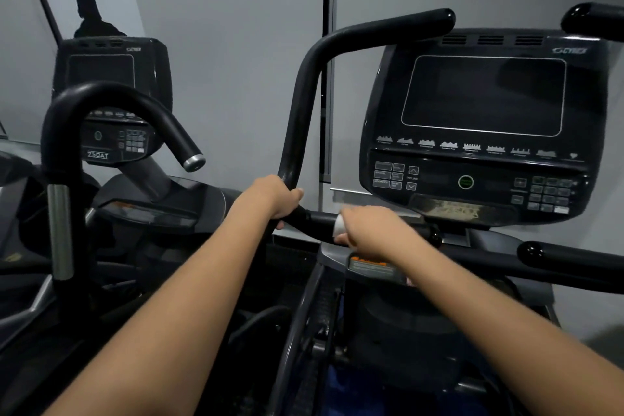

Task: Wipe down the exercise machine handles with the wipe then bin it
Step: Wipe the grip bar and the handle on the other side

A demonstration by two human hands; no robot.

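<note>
While we look down at mid-frame, these are the things we see.
Wipe (338,225): white, wrapped against the black handle bar (317,220) just right of centre; only a small edge shows past our right hand (369,230).
Right hand: fingers curled over the wipe and bar, gripping both; it is blurred.
Left hand (275,196): just left of the wipe, fingers and thumb closed round the same handle where it bends upward.
Handle bar: from our hands it rises and curves to the right, ending in a rounded tip (447,15) in the upper middle of the frame.
Console (483,132): right of the frame, behind the handle, with a dark screen, rows of buttons and a green-ringed round button (466,182).
Other handles: one black tip at the upper right corner (587,18), another bar at the right edge lower down (570,260).
Second machine (111,101): left of the frame, with its own console and a hooked handle (101,94) ending in a silver cap.
Wall (229,44): grey, behind both machines.
</note>
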